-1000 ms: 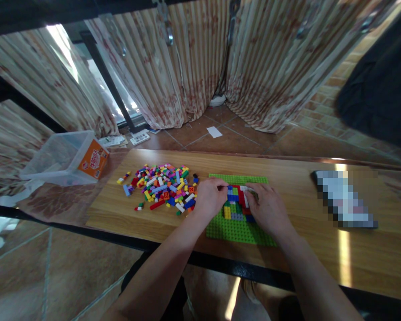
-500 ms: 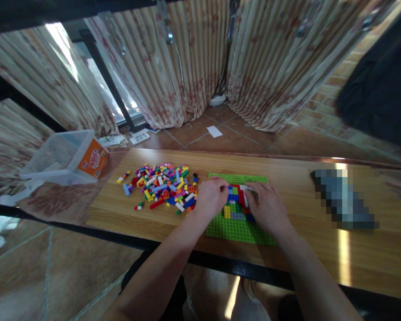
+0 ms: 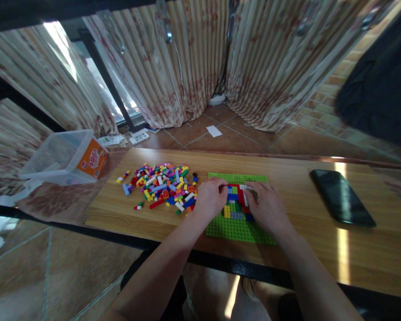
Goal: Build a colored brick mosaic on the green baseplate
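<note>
A green studded baseplate (image 3: 234,234) lies on the wooden table, carrying a low build of toy bricks (image 3: 233,197) in red, blue, yellow, grey and white. At the build's left edge is my left hand (image 3: 211,196), its fingers curled in a closed pinch; whatever they hold is hidden. My right hand (image 3: 266,206) is closed over the right side, thumb and fingers against white and red bricks. It covers part of the build and the baseplate's right half. Left of the baseplate spreads a heap of loose toy bricks (image 3: 163,183) in many colours.
A black phone (image 3: 342,196) rests on the right part of the wooden table (image 3: 297,178). Beyond the table's left end stands a clear plastic bin (image 3: 60,156) with an orange label. Striped curtains (image 3: 187,62) hang behind, and a dark piece of cloth (image 3: 381,80) shows at upper right.
The left fingers have shifted very slightly at the build's upper left edge, where a blue piece showed at the fingertips before. The right hand stays nearly still.
</note>
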`<state>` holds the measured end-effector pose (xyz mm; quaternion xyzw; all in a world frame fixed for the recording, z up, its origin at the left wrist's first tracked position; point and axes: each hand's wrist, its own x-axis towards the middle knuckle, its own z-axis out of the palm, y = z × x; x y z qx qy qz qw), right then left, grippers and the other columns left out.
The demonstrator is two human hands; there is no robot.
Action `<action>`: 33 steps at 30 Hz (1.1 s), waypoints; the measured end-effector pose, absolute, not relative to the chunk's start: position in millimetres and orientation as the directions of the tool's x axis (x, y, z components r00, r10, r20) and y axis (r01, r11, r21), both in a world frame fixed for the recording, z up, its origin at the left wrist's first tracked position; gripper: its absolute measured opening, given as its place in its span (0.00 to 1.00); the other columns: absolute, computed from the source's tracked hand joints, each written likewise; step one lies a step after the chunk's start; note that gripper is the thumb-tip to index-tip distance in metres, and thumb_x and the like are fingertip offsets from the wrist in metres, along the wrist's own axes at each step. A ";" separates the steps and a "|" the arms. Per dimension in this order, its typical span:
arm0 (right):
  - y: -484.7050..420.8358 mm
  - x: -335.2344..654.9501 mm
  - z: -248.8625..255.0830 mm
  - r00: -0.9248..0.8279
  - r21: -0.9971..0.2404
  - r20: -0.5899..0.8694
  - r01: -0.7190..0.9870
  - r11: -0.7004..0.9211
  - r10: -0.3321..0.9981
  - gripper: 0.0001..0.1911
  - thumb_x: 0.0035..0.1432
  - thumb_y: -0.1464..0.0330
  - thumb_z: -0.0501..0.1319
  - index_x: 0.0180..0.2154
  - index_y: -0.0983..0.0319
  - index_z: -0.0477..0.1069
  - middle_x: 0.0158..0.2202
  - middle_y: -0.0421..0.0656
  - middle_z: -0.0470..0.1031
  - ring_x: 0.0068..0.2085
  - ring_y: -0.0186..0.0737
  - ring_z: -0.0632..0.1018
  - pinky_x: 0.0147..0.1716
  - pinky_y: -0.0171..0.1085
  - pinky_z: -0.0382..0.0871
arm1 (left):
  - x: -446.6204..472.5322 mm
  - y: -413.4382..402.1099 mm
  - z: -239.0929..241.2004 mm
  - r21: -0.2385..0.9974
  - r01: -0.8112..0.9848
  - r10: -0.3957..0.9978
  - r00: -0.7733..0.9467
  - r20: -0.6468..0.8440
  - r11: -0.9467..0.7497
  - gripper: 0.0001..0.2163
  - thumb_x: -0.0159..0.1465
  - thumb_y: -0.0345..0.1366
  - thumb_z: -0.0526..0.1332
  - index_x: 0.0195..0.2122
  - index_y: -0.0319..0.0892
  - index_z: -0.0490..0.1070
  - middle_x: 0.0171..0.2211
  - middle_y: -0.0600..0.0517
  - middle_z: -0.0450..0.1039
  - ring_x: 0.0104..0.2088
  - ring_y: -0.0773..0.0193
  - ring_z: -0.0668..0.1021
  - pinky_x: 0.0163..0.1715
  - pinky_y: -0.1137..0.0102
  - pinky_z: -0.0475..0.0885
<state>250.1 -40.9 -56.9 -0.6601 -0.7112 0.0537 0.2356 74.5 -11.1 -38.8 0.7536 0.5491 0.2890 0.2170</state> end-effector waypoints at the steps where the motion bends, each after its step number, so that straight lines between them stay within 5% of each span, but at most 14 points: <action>1: -41.1 249.9 -56.9 -0.012 -0.391 0.266 0.912 0.120 0.964 0.16 0.66 0.64 0.52 0.47 0.63 0.74 0.45 0.51 0.77 0.49 0.51 0.74 0.50 0.50 0.67 | 74.2 -11.0 -38.5 0.651 0.700 0.956 0.222 0.191 -0.293 0.09 0.63 0.28 0.57 0.37 0.41 0.78 0.36 0.49 0.79 0.38 0.61 0.79 0.45 0.66 0.73; 13: -47.5 237.1 -52.8 -0.047 -0.406 0.374 0.889 0.210 0.926 0.17 0.66 0.63 0.53 0.51 0.58 0.76 0.55 0.52 0.70 0.56 0.54 0.70 0.53 0.55 0.66 | 71.3 -7.9 -35.3 0.718 0.667 0.979 0.179 0.102 -0.197 0.12 0.64 0.28 0.56 0.45 0.38 0.76 0.41 0.45 0.81 0.41 0.59 0.81 0.45 0.66 0.74; 24: -54.3 219.7 -46.5 -0.108 -0.383 0.283 0.898 0.216 0.953 0.17 0.66 0.63 0.54 0.52 0.54 0.76 0.58 0.51 0.68 0.57 0.54 0.67 0.52 0.54 0.65 | 72.7 -5.9 -35.5 0.694 0.695 0.979 0.185 0.081 -0.189 0.10 0.65 0.31 0.57 0.40 0.39 0.78 0.37 0.46 0.81 0.38 0.59 0.81 0.42 0.66 0.73; 33: -52.5 217.1 -46.0 -0.064 -0.439 0.259 0.881 0.177 0.964 0.16 0.65 0.65 0.56 0.51 0.53 0.76 0.58 0.50 0.69 0.57 0.53 0.67 0.51 0.53 0.65 | 71.1 8.1 -40.8 0.795 0.599 0.986 0.169 -0.008 -0.097 0.09 0.61 0.28 0.60 0.38 0.40 0.80 0.37 0.48 0.82 0.39 0.61 0.81 0.44 0.68 0.74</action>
